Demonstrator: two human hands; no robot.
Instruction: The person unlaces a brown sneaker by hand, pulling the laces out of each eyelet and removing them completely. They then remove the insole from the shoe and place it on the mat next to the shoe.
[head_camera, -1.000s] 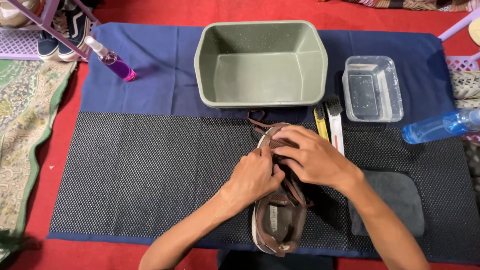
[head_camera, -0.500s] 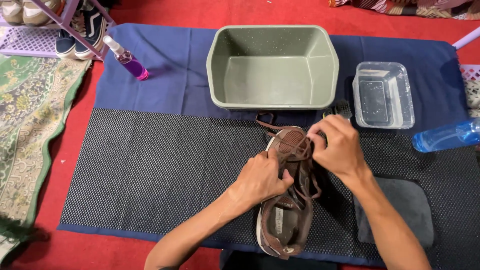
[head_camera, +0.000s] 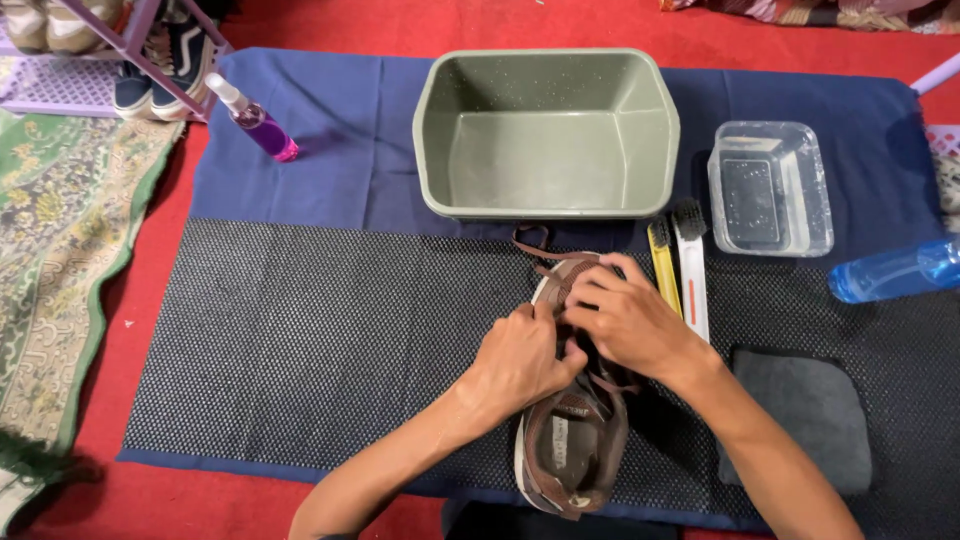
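hands: left hand (head_camera: 520, 358) and right hand (head_camera: 625, 322) together, pinching laces (head_camera: 545, 255)
shoe (head_camera: 572, 440): laces partly loose, trailing toward 12 o'clock
basin (head_camera: 548, 200): empty

Bright, even overhead light, soft shadows, sharp focus, mild wide-angle bending at edges.

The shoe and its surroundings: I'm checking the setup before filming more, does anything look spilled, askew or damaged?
Nothing stands out. The brown shoe lies on the dotted mat under both hands, its laces loose near the toe. The green basin looks dry, and no spill shows.
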